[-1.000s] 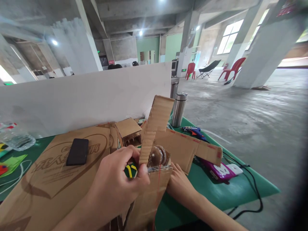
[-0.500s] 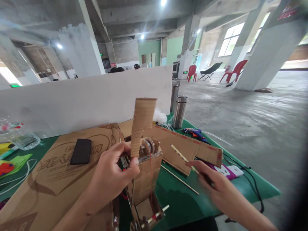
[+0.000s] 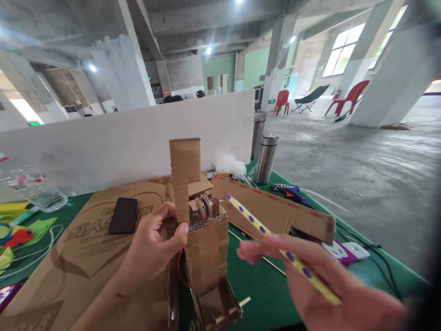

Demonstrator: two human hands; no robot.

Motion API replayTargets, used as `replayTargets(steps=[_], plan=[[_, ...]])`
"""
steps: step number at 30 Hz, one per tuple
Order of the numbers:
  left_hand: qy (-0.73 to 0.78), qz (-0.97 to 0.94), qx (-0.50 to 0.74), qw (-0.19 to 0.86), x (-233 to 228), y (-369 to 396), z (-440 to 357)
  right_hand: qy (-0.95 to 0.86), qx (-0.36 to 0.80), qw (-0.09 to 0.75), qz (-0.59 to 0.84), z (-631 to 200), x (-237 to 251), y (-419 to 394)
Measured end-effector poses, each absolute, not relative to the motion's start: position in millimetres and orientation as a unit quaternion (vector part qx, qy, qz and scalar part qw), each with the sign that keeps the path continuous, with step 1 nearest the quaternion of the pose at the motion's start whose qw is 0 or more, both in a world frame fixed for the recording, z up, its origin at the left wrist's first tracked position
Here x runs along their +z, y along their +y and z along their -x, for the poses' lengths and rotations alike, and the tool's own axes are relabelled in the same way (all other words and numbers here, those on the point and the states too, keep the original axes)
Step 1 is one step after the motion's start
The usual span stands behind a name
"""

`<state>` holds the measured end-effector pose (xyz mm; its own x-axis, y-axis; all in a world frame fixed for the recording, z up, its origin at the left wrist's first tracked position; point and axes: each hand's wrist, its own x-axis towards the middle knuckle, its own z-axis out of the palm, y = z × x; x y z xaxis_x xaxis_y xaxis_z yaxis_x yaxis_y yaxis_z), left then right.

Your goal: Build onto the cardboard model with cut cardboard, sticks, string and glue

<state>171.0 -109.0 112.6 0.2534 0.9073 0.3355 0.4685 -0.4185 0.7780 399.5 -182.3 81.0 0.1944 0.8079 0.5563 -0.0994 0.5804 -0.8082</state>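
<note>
My left hand [image 3: 156,243] pinches the lower end of an upright L-shaped cardboard piece [image 3: 184,161] between thumb and fingers. That piece stands against the left side of a cardboard model [image 3: 208,257]. On top of the model sits a cardboard pulley wheel [image 3: 204,207], from which a red string [image 3: 208,223] hangs. Lower down, a pale stick pokes out of the model's open box part. To the right, my right hand [image 3: 303,271] holds a yellow pencil with purple dots [image 3: 250,218], its tip pointing up and left toward the pulley.
A phone [image 3: 123,216] lies on a large cardboard sheet [image 3: 86,257] at left, near a plastic bottle [image 3: 48,193]. Behind are a steel flask [image 3: 268,158], a blue glue gun [image 3: 291,193] and a white partition [image 3: 113,147]. A power strip [image 3: 346,250] lies right, with cables.
The pencil and my right hand have come nearer the camera, and the pencil tip has moved left toward the model. My left hand has shifted left with the L-shaped piece, which now faces me.
</note>
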Motion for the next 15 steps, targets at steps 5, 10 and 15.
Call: replayTargets(steps=[5,10,15], plan=[[0.447,-0.734,0.402,0.316,112.9,-103.3,-161.8,-0.58,0.265,0.734,0.235,-354.7,78.6,-162.2],[0.442,-0.719,0.42,0.333,109.9,-102.8,-155.6,-0.644,0.232,0.697,0.214,-338.0,73.5,-138.9],[0.459,-0.719,0.451,0.262,104.5,-105.0,-157.3,-0.649,0.219,0.699,0.207,-330.5,69.4,-126.5]])
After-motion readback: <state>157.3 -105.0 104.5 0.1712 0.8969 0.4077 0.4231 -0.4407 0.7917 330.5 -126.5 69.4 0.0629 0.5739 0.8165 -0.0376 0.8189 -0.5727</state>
